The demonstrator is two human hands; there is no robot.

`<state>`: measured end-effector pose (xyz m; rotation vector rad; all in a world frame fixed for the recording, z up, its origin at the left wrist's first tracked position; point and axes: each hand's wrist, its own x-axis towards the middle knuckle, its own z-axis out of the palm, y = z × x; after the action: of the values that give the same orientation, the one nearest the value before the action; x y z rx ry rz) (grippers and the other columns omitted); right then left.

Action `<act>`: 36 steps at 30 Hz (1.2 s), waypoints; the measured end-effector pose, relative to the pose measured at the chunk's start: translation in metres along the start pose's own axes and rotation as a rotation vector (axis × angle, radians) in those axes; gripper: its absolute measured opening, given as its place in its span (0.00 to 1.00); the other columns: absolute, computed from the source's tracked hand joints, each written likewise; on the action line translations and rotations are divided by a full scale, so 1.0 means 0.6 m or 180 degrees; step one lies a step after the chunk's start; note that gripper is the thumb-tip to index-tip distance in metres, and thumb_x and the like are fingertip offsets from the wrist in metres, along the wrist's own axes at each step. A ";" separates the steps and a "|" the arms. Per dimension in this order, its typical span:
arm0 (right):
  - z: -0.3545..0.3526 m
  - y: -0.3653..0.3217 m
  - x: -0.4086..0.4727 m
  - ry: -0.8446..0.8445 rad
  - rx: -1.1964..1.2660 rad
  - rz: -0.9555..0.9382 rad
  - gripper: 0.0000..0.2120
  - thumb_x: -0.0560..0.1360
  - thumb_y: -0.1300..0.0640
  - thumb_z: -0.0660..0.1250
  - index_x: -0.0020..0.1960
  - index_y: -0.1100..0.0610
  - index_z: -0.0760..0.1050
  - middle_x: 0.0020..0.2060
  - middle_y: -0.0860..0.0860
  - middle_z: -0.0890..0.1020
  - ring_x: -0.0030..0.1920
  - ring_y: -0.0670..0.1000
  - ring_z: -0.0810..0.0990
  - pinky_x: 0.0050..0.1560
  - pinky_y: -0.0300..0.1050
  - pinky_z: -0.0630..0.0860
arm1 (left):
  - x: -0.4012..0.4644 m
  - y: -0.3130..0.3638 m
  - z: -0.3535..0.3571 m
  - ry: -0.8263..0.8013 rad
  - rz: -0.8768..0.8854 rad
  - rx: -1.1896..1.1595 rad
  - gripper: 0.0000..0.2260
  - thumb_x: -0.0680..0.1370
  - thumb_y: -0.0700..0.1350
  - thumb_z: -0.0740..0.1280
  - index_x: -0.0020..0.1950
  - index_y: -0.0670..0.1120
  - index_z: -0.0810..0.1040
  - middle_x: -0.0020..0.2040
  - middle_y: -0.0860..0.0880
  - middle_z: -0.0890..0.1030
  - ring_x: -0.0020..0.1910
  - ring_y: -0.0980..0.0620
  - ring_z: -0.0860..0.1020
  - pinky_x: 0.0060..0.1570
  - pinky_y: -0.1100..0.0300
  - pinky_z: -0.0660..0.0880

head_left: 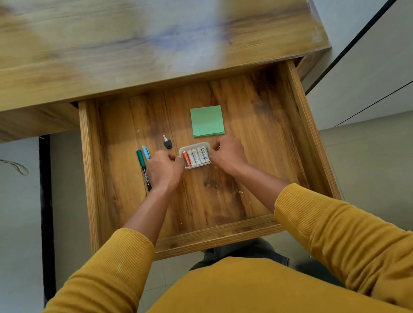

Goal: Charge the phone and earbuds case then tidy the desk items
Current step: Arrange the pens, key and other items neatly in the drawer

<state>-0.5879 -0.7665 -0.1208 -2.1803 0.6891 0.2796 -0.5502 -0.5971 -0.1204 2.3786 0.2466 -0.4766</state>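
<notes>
**Wooden drawer under table: battery tray being placed**

Open drawer (pixel 287 131) floor holds battery tray (pixel 196 155), pinched at its short ends by left hand (pixel 165 168) and right hand (pixel 227 155). Outward: key (pixel 167 142), green sticky notes (pixel 207 121), two pens (pixel 144 163). Risk: uneven grip tilts the tray, spilling loose batteries.

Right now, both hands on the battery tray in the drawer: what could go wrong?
1. The battery tray has no lid; tilting it could spill the batteries.
2. The left hand lies over the pens and may knock them.
3. The key sits close by and could get pushed.
</notes>
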 end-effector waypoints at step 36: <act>-0.017 0.079 -0.151 -0.2635 -0.0989 -0.0512 0.17 0.77 0.46 0.76 0.63 0.50 0.81 0.54 0.45 0.83 0.55 0.45 0.81 0.55 0.44 0.78 | -0.129 -0.099 -0.039 -0.2568 0.1060 0.0999 0.05 0.79 0.53 0.76 0.53 0.56 0.86 0.53 0.59 0.84 0.54 0.59 0.80 0.59 0.54 0.80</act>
<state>-0.6895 -0.7644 -0.1071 -2.1109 -0.0013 1.1766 -0.6323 -0.5409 -0.1082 2.2355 -0.6142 -1.3149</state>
